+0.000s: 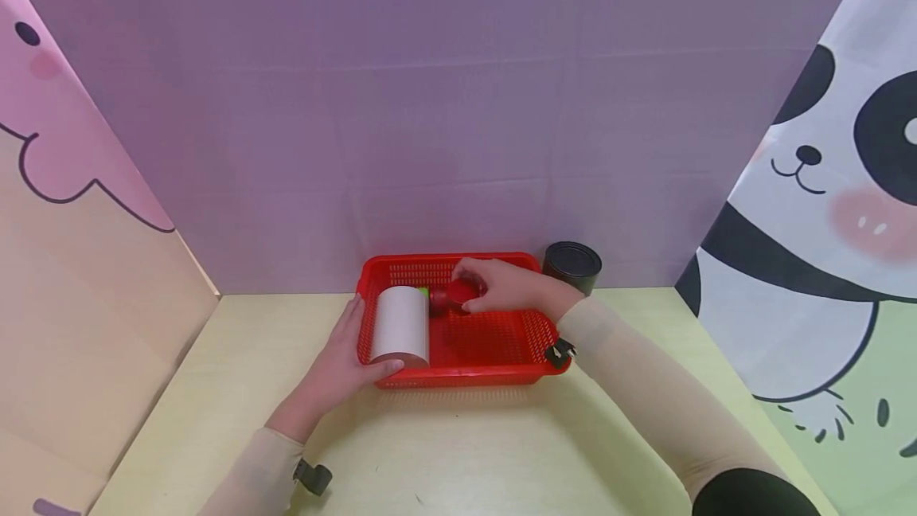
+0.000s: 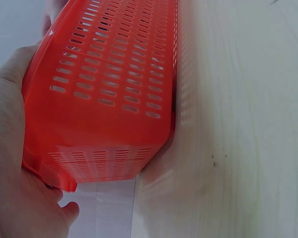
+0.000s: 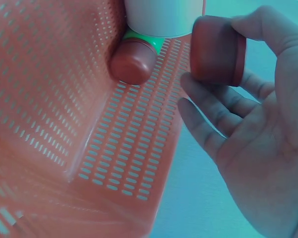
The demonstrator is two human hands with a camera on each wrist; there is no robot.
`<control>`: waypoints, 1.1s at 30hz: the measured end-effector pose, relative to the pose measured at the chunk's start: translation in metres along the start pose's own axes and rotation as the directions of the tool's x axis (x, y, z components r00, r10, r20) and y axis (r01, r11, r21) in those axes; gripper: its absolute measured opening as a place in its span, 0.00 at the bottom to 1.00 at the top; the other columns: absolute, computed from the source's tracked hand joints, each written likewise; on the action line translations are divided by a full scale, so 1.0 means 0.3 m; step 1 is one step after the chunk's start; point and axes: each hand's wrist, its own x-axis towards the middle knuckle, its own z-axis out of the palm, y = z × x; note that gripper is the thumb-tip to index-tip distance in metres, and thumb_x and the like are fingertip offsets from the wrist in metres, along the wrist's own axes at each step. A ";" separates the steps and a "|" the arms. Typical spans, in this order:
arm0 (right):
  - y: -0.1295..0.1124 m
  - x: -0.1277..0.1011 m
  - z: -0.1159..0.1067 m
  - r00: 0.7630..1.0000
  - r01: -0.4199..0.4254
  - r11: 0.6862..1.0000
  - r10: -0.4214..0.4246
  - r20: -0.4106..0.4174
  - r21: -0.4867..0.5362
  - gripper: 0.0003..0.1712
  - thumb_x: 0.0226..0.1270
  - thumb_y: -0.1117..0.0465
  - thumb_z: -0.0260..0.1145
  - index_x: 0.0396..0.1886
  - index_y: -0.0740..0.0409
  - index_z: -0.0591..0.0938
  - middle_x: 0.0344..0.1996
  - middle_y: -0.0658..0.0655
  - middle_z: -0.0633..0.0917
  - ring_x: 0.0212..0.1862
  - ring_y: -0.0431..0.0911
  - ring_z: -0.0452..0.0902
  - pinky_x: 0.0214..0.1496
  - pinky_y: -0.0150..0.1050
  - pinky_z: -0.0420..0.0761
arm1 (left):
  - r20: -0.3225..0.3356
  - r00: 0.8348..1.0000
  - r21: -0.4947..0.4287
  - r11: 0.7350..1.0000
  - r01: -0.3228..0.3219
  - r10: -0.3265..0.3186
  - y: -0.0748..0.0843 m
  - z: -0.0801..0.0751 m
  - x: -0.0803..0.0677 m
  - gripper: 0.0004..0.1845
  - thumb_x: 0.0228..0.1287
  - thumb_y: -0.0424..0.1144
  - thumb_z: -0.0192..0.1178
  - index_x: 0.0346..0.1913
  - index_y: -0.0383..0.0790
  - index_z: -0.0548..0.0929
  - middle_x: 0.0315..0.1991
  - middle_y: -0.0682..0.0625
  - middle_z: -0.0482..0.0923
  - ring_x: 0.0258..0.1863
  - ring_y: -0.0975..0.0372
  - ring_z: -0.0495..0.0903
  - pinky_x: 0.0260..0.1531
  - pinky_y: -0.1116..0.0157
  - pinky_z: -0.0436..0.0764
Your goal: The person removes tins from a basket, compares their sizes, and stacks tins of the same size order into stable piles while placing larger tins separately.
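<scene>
A red perforated plastic basket [image 1: 494,377] stands on the table against the purple backdrop. My left hand [image 1: 344,357] grips its front left corner, thumb at the front rim and fingers along the left side. Over the basket, my right hand [image 1: 505,285] holds a small, round red container [image 3: 215,49] between thumb and fingers. Inside at the left lies a large white cylinder [image 1: 401,321]. Beside it is a green item with a dark red cap [image 3: 134,62], partly hidden by the cylinder.
Behind my right forearm, a dark can with a black lid [image 1: 573,259] stands just right of the basket. The pale wooden table [image 1: 458,452] extends in front. Printed panels border both sides, with a panda [image 1: 809,325] on the right one.
</scene>
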 end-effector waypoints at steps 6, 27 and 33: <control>0.000 -0.033 0.000 1.000 0.013 0.999 -0.012 -0.028 0.032 0.31 0.69 0.57 0.79 0.68 0.47 0.79 0.55 0.48 0.85 0.56 0.48 0.81 0.53 0.42 0.89 | 0.000 1.000 0.002 1.000 0.003 -0.003 -0.005 0.002 0.004 0.74 0.58 0.66 0.80 0.92 0.40 0.41 0.91 0.41 0.40 0.89 0.42 0.45 0.74 0.36 0.73; 0.069 -0.155 -0.013 0.972 0.092 0.994 -0.078 -0.221 0.053 0.30 0.73 0.59 0.79 0.72 0.51 0.83 0.62 0.51 0.85 0.56 0.49 0.81 0.62 0.56 0.87 | -0.005 1.000 -0.016 1.000 0.024 -0.024 -0.014 0.009 0.006 0.76 0.56 0.68 0.81 0.92 0.43 0.41 0.91 0.43 0.41 0.89 0.42 0.46 0.73 0.37 0.75; 0.083 -0.189 -0.002 0.952 0.066 0.997 -0.053 -0.301 0.032 0.31 0.72 0.57 0.80 0.72 0.49 0.84 0.59 0.51 0.85 0.54 0.48 0.80 0.56 0.48 0.88 | -0.004 1.000 -0.014 1.000 0.017 -0.017 -0.020 0.011 0.008 0.75 0.56 0.68 0.81 0.92 0.43 0.41 0.91 0.42 0.41 0.89 0.42 0.46 0.74 0.37 0.74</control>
